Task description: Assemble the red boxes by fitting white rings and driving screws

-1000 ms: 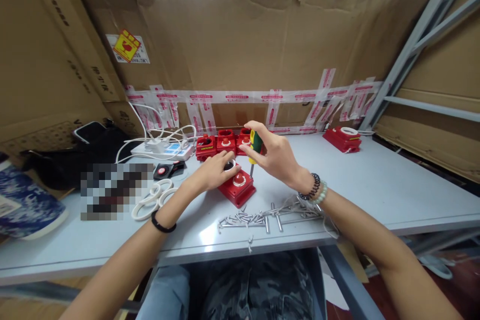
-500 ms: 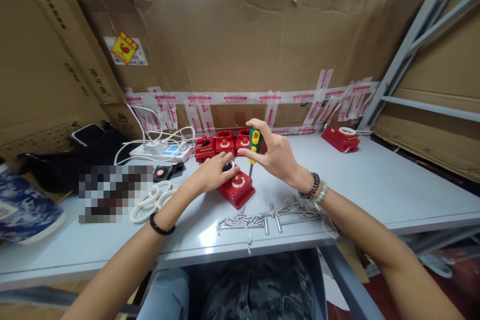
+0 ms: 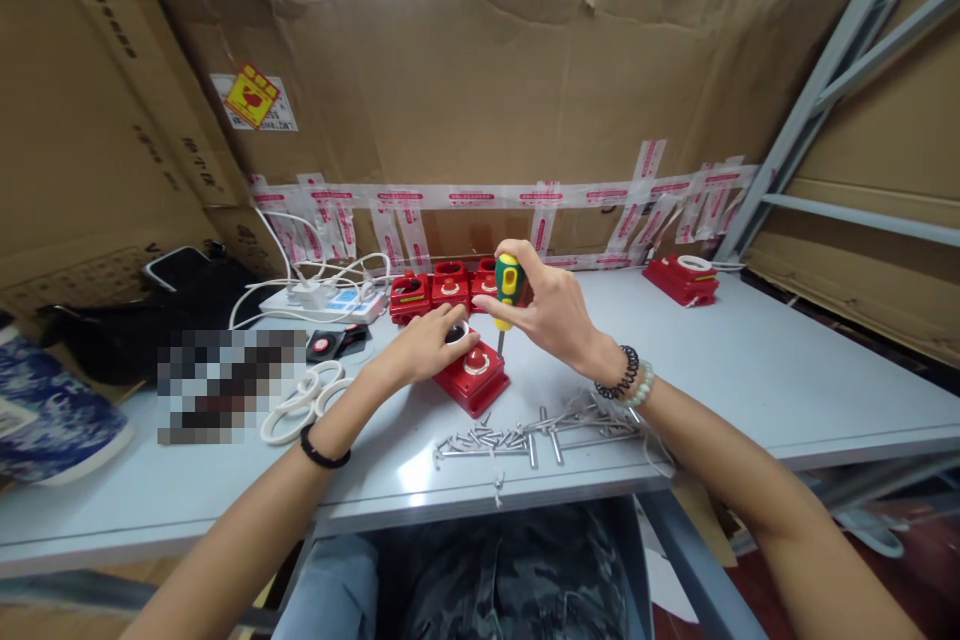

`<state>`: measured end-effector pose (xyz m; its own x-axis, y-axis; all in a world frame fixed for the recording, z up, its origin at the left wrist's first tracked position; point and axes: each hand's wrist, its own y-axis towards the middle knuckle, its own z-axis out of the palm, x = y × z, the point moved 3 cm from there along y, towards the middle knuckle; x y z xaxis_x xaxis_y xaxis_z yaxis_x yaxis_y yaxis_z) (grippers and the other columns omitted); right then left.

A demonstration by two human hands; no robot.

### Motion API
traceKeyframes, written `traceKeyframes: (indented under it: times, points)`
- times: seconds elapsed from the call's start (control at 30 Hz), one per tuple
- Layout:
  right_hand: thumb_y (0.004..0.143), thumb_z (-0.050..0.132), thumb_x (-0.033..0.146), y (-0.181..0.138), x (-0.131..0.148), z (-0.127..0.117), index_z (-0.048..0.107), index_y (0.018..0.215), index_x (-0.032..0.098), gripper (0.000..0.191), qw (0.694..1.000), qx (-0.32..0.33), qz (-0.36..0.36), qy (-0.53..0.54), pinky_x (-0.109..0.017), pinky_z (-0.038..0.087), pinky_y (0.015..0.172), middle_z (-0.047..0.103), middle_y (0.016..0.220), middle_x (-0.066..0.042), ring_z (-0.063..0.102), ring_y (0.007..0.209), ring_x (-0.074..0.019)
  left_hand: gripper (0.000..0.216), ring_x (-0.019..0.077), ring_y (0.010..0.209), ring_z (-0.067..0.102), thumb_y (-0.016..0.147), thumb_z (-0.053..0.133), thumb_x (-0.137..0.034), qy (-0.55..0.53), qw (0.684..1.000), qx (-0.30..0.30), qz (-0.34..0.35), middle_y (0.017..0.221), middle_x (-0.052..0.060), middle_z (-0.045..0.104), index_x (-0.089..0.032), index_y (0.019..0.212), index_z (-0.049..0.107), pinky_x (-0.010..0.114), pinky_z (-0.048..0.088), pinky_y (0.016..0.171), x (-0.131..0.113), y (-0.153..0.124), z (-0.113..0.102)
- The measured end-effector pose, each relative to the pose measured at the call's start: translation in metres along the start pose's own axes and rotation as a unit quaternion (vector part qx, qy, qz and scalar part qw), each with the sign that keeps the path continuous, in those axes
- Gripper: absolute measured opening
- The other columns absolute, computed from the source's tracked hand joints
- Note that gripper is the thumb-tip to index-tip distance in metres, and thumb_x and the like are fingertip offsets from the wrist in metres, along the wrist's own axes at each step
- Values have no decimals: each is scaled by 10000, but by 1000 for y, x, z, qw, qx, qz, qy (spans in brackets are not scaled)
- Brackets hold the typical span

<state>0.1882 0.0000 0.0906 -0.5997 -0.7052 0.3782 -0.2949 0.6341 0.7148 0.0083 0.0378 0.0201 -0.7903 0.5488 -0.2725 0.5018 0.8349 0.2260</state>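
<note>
A red box-shaped housing [image 3: 480, 390] with a round red knob and a white ring lies on the table near the middle. My left hand [image 3: 433, 345] is closed over its left end, fingers pressed on the top beside the ring. My right hand [image 3: 551, 305] grips a green and yellow screwdriver [image 3: 508, 282] by its handle, thumb and fingers around it. The screwdriver stands almost upright, its tip at the housing's back right corner; any screw under the tip is too small to make out. Just in front lie loose screws [image 3: 487, 438] and metal rods [image 3: 556, 447].
Several more red housings [image 3: 450, 285] stand behind my hands, and another red housing [image 3: 681, 280] sits at the far right. White rings [image 3: 289, 420] lie left of my left wrist, near a power strip [image 3: 360, 305] with cables. Cardboard [image 3: 480, 90] walls off the back.
The screwdriver's handle has turned and shifted slightly left in my right hand, whose fingers have moved a little. My left hand and the housing stay in place.
</note>
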Motion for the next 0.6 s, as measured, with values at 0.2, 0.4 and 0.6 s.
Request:
traceKeyframes:
  times: [0.2, 0.4, 0.6]
  points:
    - [804, 578, 229, 3, -6, -4, 329, 1282, 259, 540, 963, 164, -23, 213, -287, 496, 696, 571, 942, -7, 601, 804, -134, 410, 292, 995, 595, 917, 377, -544, 0, 1000, 3, -11, 1084, 89, 613, -218, 1110, 536, 411, 429, 878, -1, 0, -1]
    - [758, 660, 329, -1, -8, 8, 391, 1207, 235, 532, 992, 46, 7, 119, -278, 452, 585, 505, 707, 63, 512, 597, -110, 430, 302, 1065, 576, 913, 384, -536, -11, 1000, -6, -7, 1152, 92, 601, -226, 1175, 527, 412, 422, 900, -1, -1, -1]
    - [814, 598, 262, -4, -3, 5, 290, 1390, 255, 653, 992, 32, -15, 119, -344, 502, 717, 572, 938, -10, 549, 722, -134, 450, 298, 1055, 576, 914, 375, -546, -11, 1000, -3, -7, 1152, 97, 605, -222, 1194, 513, 416, 422, 893, -2, -1, -2]
